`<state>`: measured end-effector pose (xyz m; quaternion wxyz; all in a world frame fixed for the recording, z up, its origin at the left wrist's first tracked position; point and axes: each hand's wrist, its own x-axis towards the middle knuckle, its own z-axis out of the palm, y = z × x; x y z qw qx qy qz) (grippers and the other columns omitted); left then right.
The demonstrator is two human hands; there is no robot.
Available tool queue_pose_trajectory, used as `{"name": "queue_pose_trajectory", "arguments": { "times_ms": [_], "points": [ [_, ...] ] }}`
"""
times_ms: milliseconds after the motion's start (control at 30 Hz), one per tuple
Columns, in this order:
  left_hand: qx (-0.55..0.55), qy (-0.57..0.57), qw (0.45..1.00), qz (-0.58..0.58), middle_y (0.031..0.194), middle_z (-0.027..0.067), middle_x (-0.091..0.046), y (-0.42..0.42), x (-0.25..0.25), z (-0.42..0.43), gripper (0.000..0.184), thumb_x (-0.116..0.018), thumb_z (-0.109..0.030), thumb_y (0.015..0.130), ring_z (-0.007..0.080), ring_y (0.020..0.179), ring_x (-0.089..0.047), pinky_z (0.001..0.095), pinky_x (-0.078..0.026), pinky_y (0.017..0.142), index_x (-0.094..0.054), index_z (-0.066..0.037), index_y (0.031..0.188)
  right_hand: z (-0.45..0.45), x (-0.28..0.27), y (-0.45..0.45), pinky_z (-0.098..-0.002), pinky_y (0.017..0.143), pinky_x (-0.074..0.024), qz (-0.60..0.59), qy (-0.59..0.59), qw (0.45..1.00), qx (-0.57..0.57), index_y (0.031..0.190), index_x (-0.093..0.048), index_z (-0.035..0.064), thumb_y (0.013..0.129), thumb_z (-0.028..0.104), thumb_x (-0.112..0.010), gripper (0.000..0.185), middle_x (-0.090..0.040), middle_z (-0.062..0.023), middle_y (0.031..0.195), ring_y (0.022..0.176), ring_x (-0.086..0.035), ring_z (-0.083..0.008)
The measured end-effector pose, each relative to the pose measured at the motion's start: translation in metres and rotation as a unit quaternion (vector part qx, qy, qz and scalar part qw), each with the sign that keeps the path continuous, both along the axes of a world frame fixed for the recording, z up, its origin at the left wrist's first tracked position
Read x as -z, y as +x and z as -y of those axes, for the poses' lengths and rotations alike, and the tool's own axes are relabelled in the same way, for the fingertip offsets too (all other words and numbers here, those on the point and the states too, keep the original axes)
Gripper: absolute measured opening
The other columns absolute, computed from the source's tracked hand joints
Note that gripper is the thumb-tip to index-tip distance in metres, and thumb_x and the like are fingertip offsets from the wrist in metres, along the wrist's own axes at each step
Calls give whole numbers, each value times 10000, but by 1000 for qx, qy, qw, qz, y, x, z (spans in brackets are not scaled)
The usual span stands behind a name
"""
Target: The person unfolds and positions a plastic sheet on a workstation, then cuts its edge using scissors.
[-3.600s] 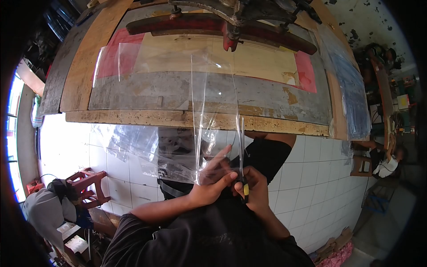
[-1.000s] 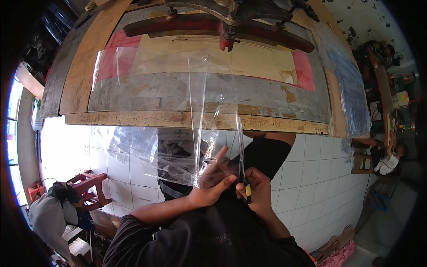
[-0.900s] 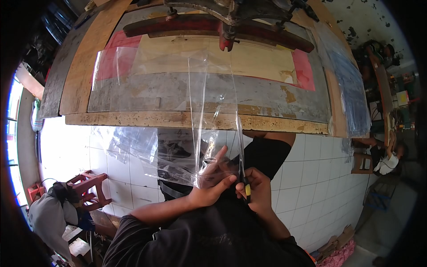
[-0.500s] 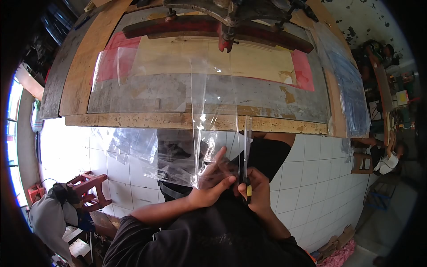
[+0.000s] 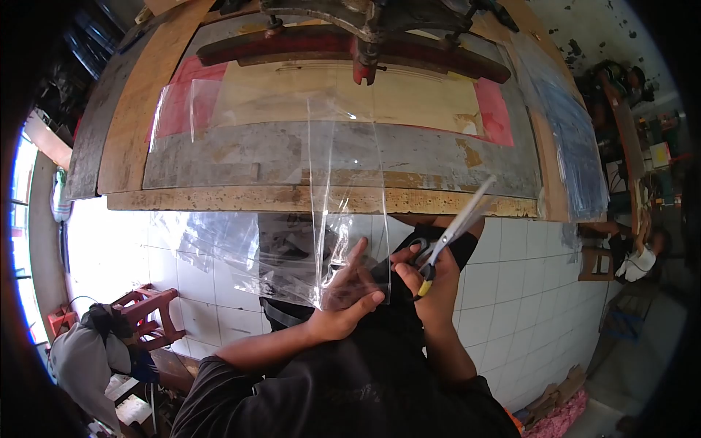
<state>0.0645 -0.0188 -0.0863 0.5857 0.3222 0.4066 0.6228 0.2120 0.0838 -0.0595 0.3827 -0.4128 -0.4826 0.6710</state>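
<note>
A strip of transparent plastic film (image 5: 349, 175) reaches from the workbench over its front edge into my lap. My left hand (image 5: 345, 310) grips its near end, thumb on top and the other fingers behind the film. My right hand (image 5: 438, 288) holds a pair of scissors (image 5: 451, 233) by black and yellow handles. Their blades point up and to the right, slightly parted and apart from the film. More transparent film (image 5: 212, 241) hangs off the bench to the left of my left hand.
A heavy metal press with a red bar (image 5: 431, 58) stands over the bench (image 5: 241, 157). Yellow and pink sheets (image 5: 292, 84) lie beneath it. Stacked plastic (image 5: 573, 160) covers the bench's right side. A red stool (image 5: 150, 314) and people are at both sides.
The scissors have swung from upright beside the film's right edge to a slant up and right, away from it. My right hand has turned and shifted slightly right; my left hand stays nearly still.
</note>
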Motion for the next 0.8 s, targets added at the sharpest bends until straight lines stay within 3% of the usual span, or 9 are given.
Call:
{"name": "queue_pose_trajectory", "arguments": {
  "times_ms": [67, 133, 167, 300, 800],
  "points": [
    [2, -4, 1000, -3, 932, 28, -565, -1, 1, 1, 873, -663, -34, 964, 93, 829, -532, 219, -450, 787, -86, -20, 1619, -4, -1, 2, -249, 777, -532, 4, 6, 1000, -21, 1106, -534, 21, 846, 0, -785, 362, -690, -65, 967, 891, -661, -113],
    [4, -7, 1000, -5, 939, 27, -564, -1, 2, 1, 877, -663, -32, 963, 95, 844, -533, 222, -449, 814, -81, -20, 1619, -8, 0, 4, -234, 792, -515, 23, -13, 992, -122, 1115, -536, 7, 886, 101, -786, 351, -658, -35, 942, 886, -639, -100],
    [3, -2, 1000, 2, 940, 24, -561, -1, 3, 2, 877, -662, -28, 964, 97, 870, -536, 228, -444, 855, -79, -19, 1619, -5, 2, 4, -242, 822, -496, 27, 5, 989, -148, 1142, -525, 9, 909, 221, -783, 407, -634, -29, 973, 912, -610, -95],
    [2, 12, 1000, 25, 958, 21, -558, 0, 4, 0, 877, -658, -17, 966, 96, 943, -546, 245, -422, 954, -73, -20, 1620, 11, -7, 7, -283, 847, -476, 51, 19, 979, -196, 1169, -498, 32, 917, 305, -768, 460, -610, -31, 1016, 965, -584, -105],
    [14, 12, 1000, 9, 1021, 31, -567, 3, 11, 1, 860, -624, 21, 974, 99, 981, -563, 247, -436, 948, -69, -51, 1627, 27, 3, 14, -229, 761, -469, 52, -62, 982, -168, 1086, -551, 45, 914, 194, -784, 325, -642, 2, 954, 866, -593, -52]
  ]
}}
